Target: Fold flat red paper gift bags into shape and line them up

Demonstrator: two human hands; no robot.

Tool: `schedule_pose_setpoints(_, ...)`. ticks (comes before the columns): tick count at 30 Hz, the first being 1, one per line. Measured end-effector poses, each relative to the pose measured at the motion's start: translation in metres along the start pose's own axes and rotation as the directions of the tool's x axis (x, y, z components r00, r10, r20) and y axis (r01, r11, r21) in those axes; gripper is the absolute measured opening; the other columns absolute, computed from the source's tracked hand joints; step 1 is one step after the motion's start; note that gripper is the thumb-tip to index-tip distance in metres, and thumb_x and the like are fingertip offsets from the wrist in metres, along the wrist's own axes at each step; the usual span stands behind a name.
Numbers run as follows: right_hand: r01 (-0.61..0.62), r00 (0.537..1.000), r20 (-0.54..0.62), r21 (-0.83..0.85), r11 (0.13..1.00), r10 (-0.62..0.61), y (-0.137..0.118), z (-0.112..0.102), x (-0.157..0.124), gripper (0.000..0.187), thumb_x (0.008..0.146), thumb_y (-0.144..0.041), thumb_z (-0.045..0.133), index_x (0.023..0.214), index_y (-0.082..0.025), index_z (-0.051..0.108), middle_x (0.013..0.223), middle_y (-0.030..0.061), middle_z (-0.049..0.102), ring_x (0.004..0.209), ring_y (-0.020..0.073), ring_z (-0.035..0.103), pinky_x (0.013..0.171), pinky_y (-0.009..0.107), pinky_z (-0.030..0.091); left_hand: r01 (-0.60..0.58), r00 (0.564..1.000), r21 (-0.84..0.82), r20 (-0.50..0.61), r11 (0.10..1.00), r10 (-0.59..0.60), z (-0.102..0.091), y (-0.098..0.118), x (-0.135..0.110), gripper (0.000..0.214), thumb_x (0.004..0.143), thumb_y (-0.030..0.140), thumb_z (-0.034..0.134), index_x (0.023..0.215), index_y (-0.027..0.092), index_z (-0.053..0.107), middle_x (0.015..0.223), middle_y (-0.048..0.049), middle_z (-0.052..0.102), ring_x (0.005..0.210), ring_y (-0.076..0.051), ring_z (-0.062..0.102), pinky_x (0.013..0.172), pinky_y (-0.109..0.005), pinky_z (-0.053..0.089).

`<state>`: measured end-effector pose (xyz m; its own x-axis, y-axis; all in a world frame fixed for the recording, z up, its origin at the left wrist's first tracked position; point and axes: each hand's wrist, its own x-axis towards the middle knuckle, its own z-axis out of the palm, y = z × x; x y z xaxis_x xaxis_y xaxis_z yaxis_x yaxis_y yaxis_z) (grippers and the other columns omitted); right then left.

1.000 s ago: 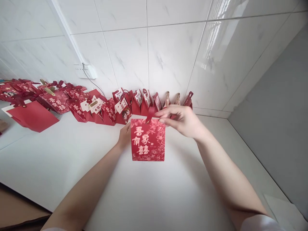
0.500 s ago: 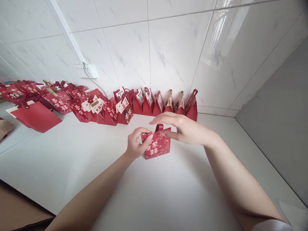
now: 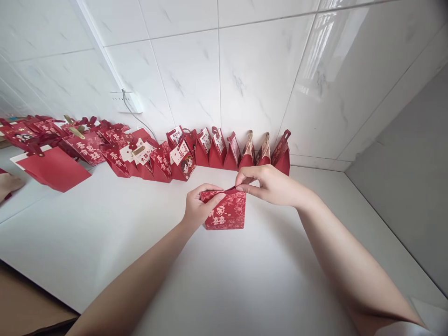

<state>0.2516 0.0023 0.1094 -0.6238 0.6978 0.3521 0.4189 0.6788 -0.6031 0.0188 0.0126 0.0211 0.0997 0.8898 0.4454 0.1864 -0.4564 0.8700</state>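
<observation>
A red gift box [image 3: 229,212] with pale printed characters and flowers stands on the white table in front of me. My left hand [image 3: 199,205] is closed on its upper left edge, thumb on the front face and fingers along the top. At the top right, my right hand [image 3: 264,184] pinches the dark red ribbon loop [image 3: 231,189] between thumb and fingertips. Part of the ribbon is hidden by those fingers.
Several finished-looking red gift boxes [image 3: 233,154] line the tiled wall behind. More boxes [image 3: 86,147] crowd the left, near a larger red one [image 3: 56,168]. Another person's hand [image 3: 10,184] shows at the left edge. A wall socket [image 3: 128,102] has a cable. Brown cardboard [image 3: 31,303] lies below the table edge.
My right hand has gone from spread above the box to pinching its ribbon, which now lies pulled rightward instead of standing up. The box has turned slightly, its front facing me more squarely.
</observation>
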Motion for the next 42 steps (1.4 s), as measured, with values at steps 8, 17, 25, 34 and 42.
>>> schedule_pose_setpoints(8, -0.044, 0.991, 0.125, 0.008, 0.999, 0.043, 0.005, -0.011, -0.006, 0.011, 0.09, -0.021, 0.058, 0.097, -0.025, 0.064, 0.097, 0.0007, 0.073, 0.089, 0.018, 0.07, 0.077, 0.03, 0.054, 0.088, 0.996, -0.042, -0.007, 0.995, -0.088, 0.002, -0.007, 0.005, 0.023, 0.069, 0.039, 0.079, 0.069, 0.017, 0.07, 0.067, -0.0023, 0.069, 0.063, -0.015, 0.062, 0.059, -0.027, 0.051)
schedule_pose_setpoints(17, -0.044, 0.991, 0.128, -0.034, 0.998, 0.048, 0.005, -0.011, -0.006, 0.007, 0.088, -0.021, 0.059, 0.093, -0.023, 0.064, 0.093, 0.0014, 0.074, 0.08, 0.017, 0.069, 0.069, 0.029, 0.052, 0.126, 0.991, -0.093, 0.046, 0.988, -0.122, 0.0, -0.01, 0.006, 0.027, 0.07, 0.042, 0.079, 0.072, 0.017, 0.069, 0.07, -0.0027, 0.069, 0.066, -0.015, 0.063, 0.062, -0.026, 0.052)
schedule_pose_setpoints(25, -0.032, 0.992, 0.122, -0.063, 0.998, 0.04, 0.002, -0.013, -0.008, 0.005, 0.089, -0.026, 0.061, 0.089, -0.023, 0.064, 0.088, 0.0015, 0.073, 0.073, 0.0163, 0.068, 0.062, 0.027, 0.05, 0.184, 0.982, -0.163, 0.079, 0.969, -0.174, 0.007, -0.015, 0.0, 0.034, 0.073, 0.049, 0.075, 0.074, 0.018, 0.061, 0.07, -0.0006, 0.062, 0.065, -0.014, 0.06, 0.062, -0.026, 0.05)
schedule_pose_setpoints(34, -0.026, 0.996, 0.087, 0.12, 0.992, 0.015, 0.0, -0.007, -0.005, 0.019, 0.088, -0.033, 0.065, 0.104, -0.023, 0.064, 0.091, 0.0023, 0.074, 0.083, 0.0185, 0.07, 0.074, 0.03, 0.054, -0.039, 0.995, -0.088, -0.096, 0.995, 0.03, 0.009, -0.037, 0.002, 0.039, 0.089, 0.046, 0.06, 0.119, 0.023, 0.05, 0.114, -0.0071, 0.061, 0.104, -0.018, 0.061, 0.094, -0.032, 0.049)
schedule_pose_setpoints(42, -0.08, 0.992, 0.1, -0.026, 0.996, 0.082, 0.0, 0.003, -0.001, 0.019, 0.09, -0.039, 0.064, 0.085, -0.022, 0.057, 0.075, -0.0006, 0.067, 0.067, 0.0168, 0.063, 0.064, 0.029, 0.048, -0.096, 0.993, 0.071, -0.065, 0.993, 0.101, 0.01, -0.034, -0.003, 0.05, 0.088, 0.038, 0.064, 0.133, 0.026, 0.046, 0.109, -0.0067, 0.061, 0.105, -0.02, 0.059, 0.098, -0.037, 0.045)
